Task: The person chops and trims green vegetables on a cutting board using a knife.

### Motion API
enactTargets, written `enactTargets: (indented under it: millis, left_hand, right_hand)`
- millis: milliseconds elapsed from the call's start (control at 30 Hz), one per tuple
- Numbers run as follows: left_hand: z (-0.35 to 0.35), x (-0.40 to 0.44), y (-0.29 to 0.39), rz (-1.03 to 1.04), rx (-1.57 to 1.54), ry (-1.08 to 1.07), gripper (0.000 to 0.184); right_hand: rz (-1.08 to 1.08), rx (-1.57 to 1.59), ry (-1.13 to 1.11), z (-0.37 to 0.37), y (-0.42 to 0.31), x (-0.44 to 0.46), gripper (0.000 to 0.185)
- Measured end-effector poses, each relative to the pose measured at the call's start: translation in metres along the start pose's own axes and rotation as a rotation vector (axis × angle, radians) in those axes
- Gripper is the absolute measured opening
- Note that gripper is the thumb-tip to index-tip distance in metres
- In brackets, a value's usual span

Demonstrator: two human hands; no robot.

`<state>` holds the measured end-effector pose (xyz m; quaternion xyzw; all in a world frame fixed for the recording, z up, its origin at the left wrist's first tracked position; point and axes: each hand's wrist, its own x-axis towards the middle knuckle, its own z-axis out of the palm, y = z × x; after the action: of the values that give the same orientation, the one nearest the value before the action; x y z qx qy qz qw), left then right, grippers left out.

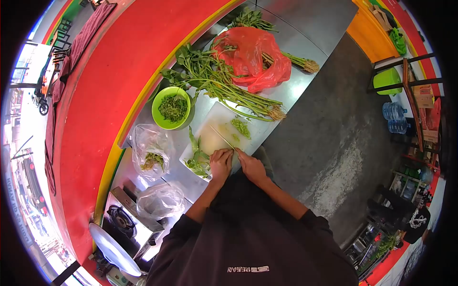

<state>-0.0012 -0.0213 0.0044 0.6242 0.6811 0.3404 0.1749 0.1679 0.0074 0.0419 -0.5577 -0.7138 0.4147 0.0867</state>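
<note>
Site: kitchen, open-sided | Visible from where I stand: metal counter [317, 21], stove [121, 221], cutting board [209, 141], leafy greens [196, 162], water jugs [394, 112]

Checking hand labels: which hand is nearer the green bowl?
Left. The left hand is below and right of the green bowl in frame; the right hand lies farther right.

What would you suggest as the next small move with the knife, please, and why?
I would probably draw the left hand back slightly before any further cut: the right hand holds the knife over the cutting board, the left hand sits close beside it, and chopped greens lie on the blade's other side.
</note>
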Motion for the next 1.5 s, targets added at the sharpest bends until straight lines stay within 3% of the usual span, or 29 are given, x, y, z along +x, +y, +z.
enactTargets:
  millis: [933,1267,1500]
  left_hand:
    - [0.004,-0.003,-0.005,-0.027,-0.026,0.079,0.016]
    - [-0.003,-0.006,0.002,-0.05,0.018,0.008,0.019]
    - [0.001,-0.007,-0.003,-0.059,-0.021,0.049,0.012]
  right_hand:
    - [-0.036,0.027,-0.012,0.002,-0.001,0.003,0.041]
    - [-0.044,0.002,0.02,0.008,0.001,0.003,0.041]
    - [-0.023,-0.035,-0.02,0.006,-0.002,0.001,0.041]
